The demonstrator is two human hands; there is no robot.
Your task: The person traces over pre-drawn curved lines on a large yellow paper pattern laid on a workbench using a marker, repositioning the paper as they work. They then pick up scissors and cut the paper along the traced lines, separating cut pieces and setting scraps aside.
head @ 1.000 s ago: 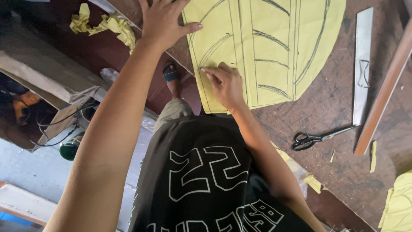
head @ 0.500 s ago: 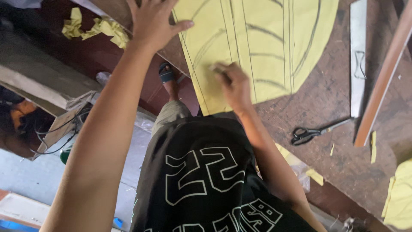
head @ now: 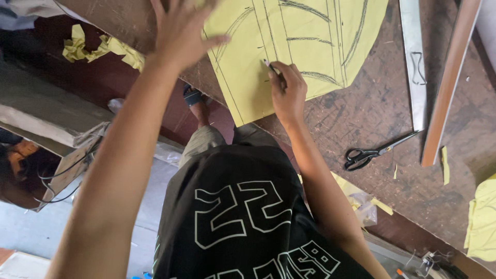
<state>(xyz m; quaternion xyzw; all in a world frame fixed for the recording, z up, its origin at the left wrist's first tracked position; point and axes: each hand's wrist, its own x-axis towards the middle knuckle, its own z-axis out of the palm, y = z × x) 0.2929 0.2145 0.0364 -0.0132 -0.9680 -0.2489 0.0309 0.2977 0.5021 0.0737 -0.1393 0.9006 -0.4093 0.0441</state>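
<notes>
Low centre: black shirt [head: 243, 217] with white outline lettering. Above it, right hand [head: 287, 92], fingers pinched shut around a thin marking stick [head: 269, 64], tip touching the yellow sheet [head: 299, 39]. Upper centre: left hand [head: 181, 32], fingers spread wide, flat near the sheet's left edge, holding nothing. Sheet probably light, limp, easily creased; best pinned flat or lifted by an edge. Right: black scissors [head: 369, 153], metal ruler [head: 415, 57], wooden strip [head: 450, 82] on the brown table [head: 392, 191]. No packages or signs.

head view, steeply down, close
</notes>
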